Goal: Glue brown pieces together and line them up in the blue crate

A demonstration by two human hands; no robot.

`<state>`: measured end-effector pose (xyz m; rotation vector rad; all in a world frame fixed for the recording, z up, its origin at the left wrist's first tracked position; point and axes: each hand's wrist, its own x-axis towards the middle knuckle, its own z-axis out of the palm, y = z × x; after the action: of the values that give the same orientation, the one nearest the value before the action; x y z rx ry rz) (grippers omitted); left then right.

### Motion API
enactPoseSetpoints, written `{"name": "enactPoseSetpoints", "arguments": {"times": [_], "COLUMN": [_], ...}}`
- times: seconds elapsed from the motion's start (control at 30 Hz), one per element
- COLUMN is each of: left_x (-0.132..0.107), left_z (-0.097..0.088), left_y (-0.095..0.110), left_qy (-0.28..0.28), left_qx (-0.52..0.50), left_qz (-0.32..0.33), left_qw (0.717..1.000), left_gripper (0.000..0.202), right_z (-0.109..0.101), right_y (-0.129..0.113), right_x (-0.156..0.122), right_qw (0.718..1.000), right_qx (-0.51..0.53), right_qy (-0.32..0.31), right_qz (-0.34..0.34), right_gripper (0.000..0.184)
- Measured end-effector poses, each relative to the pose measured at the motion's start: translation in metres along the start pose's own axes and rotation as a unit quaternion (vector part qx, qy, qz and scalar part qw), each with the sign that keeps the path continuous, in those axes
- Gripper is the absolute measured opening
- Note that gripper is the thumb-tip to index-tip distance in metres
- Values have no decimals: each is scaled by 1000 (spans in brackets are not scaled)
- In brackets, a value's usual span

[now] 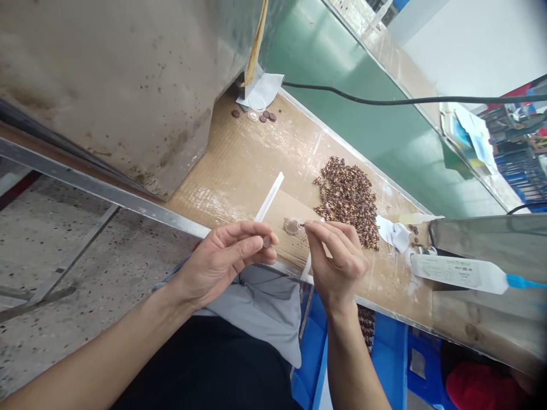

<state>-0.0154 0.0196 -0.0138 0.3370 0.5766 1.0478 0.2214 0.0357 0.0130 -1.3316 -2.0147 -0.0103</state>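
My left hand [226, 259] is closed in a pinch on a small brown disc [267, 241] and also holds a white strip [269, 197] that slants up and away. My right hand [335, 256] is closed, its fingertips pinching a small clear round piece [293, 226] just right of the left fingertips. Both hands hover over the front edge of a cardboard-covered bench [239, 165]. A heap of small brown parts [348, 196] lies on the bench just beyond my right hand.
A white tube with a blue tip [461, 273] lies at the right. A few brown discs [267, 117] and white paper [261, 91] sit at the far end by a metal housing [128, 85]. A black cable [384, 101] crosses the green belt [376, 108]. Blue bins [384, 353] stand under the bench.
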Motion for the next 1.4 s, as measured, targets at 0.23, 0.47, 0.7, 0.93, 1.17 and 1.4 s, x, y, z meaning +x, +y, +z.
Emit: {"name": "enactPoseSetpoints", "arguments": {"times": [0.23, 0.47, 0.7, 0.93, 1.17, 1.4], "left_x": [2, 2, 2, 2, 2, 9], "left_z": [1, 2, 2, 3, 1, 5], "left_y": [-1, -2, -2, -2, -3, -9], "left_qy": [9, 4, 6, 8, 10, -18], "left_qx": [22, 23, 25, 26, 30, 7], "left_qz": [-17, -13, -15, -14, -19, -40], "left_qw": [1000, 1000, 1000, 1000, 999, 999], "left_gripper": [19, 15, 16, 19, 21, 14], "right_z": [-5, 6, 12, 15, 5, -23], "right_y": [-3, 2, 0, -2, -8, -25], "right_x": [1, 3, 7, 6, 9, 5], "right_qw": [999, 999, 999, 999, 998, 977], "right_qx": [10, 21, 26, 17, 41, 140], "right_qy": [47, 33, 22, 24, 53, 117], "right_qz": [-7, 14, 15, 15, 19, 108], "right_gripper": [37, 31, 29, 25, 33, 30]}}
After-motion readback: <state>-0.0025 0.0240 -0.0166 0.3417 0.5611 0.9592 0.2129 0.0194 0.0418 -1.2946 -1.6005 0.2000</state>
